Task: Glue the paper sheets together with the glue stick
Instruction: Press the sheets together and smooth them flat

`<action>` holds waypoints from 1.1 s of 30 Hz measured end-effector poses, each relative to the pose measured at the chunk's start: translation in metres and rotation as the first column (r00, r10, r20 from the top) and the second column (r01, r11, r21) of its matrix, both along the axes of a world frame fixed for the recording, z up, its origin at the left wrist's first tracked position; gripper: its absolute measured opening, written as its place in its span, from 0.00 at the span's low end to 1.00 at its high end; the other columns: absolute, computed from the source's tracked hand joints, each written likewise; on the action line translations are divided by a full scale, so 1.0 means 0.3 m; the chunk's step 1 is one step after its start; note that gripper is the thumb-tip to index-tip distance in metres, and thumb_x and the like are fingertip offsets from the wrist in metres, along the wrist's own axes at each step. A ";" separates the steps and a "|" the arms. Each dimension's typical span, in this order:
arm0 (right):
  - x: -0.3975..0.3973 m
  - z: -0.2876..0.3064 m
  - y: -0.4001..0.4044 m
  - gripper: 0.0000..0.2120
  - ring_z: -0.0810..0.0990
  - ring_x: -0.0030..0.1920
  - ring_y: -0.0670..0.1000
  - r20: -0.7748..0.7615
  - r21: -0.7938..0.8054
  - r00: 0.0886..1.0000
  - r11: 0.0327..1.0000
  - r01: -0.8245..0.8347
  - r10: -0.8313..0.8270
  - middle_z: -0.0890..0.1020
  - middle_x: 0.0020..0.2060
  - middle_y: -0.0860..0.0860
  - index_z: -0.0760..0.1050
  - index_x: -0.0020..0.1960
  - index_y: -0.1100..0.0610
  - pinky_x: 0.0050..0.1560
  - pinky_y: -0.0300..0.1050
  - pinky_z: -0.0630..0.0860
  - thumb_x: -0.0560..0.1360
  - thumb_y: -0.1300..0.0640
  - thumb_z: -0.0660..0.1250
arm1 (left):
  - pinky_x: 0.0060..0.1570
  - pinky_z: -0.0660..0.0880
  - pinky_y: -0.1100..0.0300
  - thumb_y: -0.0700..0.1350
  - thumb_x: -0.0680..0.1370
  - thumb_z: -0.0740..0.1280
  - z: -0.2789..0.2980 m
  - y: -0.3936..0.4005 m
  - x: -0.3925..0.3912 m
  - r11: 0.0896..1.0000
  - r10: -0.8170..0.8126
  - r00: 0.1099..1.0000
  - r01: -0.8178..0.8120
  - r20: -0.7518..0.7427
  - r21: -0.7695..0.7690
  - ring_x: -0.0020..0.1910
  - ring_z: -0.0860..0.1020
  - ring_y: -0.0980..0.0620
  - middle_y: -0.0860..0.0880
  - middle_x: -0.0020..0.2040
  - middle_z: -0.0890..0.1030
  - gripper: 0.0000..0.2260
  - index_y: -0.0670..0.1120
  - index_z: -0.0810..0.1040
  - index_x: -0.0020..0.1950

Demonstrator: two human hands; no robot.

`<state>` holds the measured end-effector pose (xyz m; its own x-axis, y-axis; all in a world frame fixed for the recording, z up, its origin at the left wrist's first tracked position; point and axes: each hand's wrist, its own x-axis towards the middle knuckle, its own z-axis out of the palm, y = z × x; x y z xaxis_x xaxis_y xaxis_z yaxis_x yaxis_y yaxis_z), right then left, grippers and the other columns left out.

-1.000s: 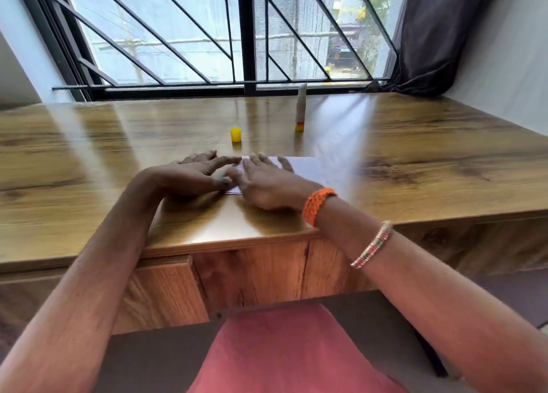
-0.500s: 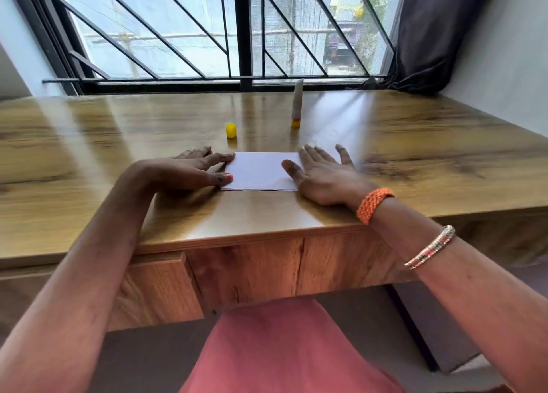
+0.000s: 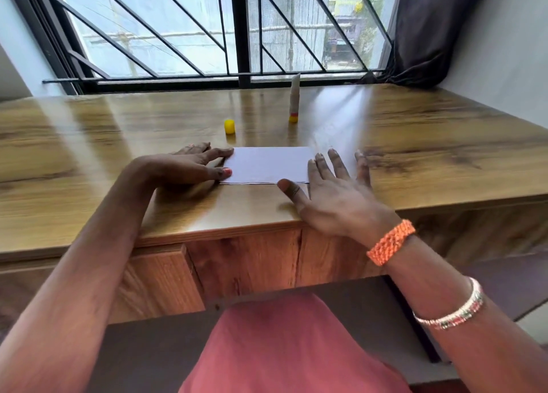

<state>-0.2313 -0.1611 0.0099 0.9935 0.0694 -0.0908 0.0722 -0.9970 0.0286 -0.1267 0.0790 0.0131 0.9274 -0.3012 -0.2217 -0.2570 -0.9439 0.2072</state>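
My 2 arms are bare, no sleeves on either. On my right hand side, an orange braided band sits at the wrist, and farther up the forearm from the hand sits 1 thin beaded bangle, whitish with red and green flecks. My left hand shows reddish-orange nail polish. Below, I see salmon-pink clothing over my lap.

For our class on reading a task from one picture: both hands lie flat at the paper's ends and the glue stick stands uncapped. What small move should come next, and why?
Probably lift the right hand off the paper sheets and reach for the yellow cap: the sheets lie stacked flat, and the glue stick stands open.
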 end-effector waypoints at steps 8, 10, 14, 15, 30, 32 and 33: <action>-0.067 0.021 0.060 0.42 0.34 0.77 0.52 0.034 -0.008 0.995 0.996 -0.092 0.093 0.44 0.78 0.51 0.45 0.78 0.59 0.66 0.61 0.23 0.75 0.31 0.33 | 0.74 0.43 0.51 0.64 0.75 0.59 -0.013 0.012 0.020 1.000 -0.017 0.999 0.018 0.041 -0.022 0.77 0.44 0.46 0.41 0.78 0.48 0.31 0.60 0.53 0.75; -0.054 0.018 0.122 0.42 0.35 0.77 0.52 0.047 0.011 0.988 0.989 -0.150 0.149 0.45 0.79 0.51 0.46 0.78 0.59 0.67 0.61 0.23 0.75 0.31 0.34 | 0.74 0.43 0.51 0.65 0.73 0.58 -0.006 0.012 0.016 1.000 -0.015 0.999 0.016 0.040 -0.019 0.77 0.45 0.46 0.41 0.78 0.49 0.32 0.60 0.53 0.75; -0.024 0.004 0.238 0.40 0.36 0.77 0.51 0.085 0.067 0.966 0.966 -0.250 0.245 0.47 0.79 0.51 0.48 0.78 0.59 0.68 0.61 0.24 0.77 0.33 0.35 | 0.75 0.43 0.50 0.62 0.76 0.59 -0.002 0.013 0.010 0.999 -0.005 0.999 0.007 0.049 -0.036 0.77 0.45 0.45 0.41 0.78 0.49 0.29 0.60 0.54 0.75; -0.021 -0.001 0.250 0.39 0.37 0.77 0.51 0.095 0.076 0.960 0.960 -0.270 0.263 0.47 0.79 0.51 0.48 0.78 0.58 0.69 0.61 0.25 0.77 0.33 0.36 | 0.74 0.43 0.51 0.60 0.77 0.58 -0.001 0.010 0.007 0.999 -0.011 0.999 0.013 0.051 -0.042 0.77 0.44 0.45 0.41 0.78 0.49 0.28 0.59 0.54 0.75; -0.071 0.022 0.024 0.35 0.33 0.76 0.56 0.165 0.045 0.986 0.999 0.015 -0.022 0.45 0.78 0.55 0.58 0.75 0.50 0.70 0.64 0.31 0.77 0.35 0.34 | 0.75 0.42 0.51 0.60 0.76 0.57 0.007 0.015 0.012 0.999 -0.007 0.999 0.009 0.039 -0.032 0.77 0.44 0.46 0.42 0.78 0.48 0.28 0.61 0.53 0.74; -0.053 0.021 0.097 0.37 0.34 0.77 0.55 0.171 0.067 0.985 0.997 -0.046 0.034 0.45 0.78 0.55 0.58 0.76 0.54 0.69 0.63 0.29 0.77 0.34 0.35 | 0.74 0.42 0.51 0.60 0.76 0.58 0.011 0.013 0.007 0.999 -0.011 0.999 0.013 0.042 -0.043 0.77 0.44 0.46 0.42 0.78 0.47 0.28 0.61 0.53 0.74; -0.040 0.015 0.141 0.37 0.36 0.77 0.55 0.144 0.103 0.986 0.990 -0.099 0.084 0.46 0.78 0.54 0.56 0.77 0.54 0.69 0.63 0.29 0.77 0.34 0.35 | 0.74 0.42 0.51 0.62 0.76 0.58 0.011 0.011 0.006 0.999 -0.009 0.999 0.011 0.037 -0.048 0.77 0.44 0.46 0.43 0.78 0.47 0.29 0.61 0.53 0.74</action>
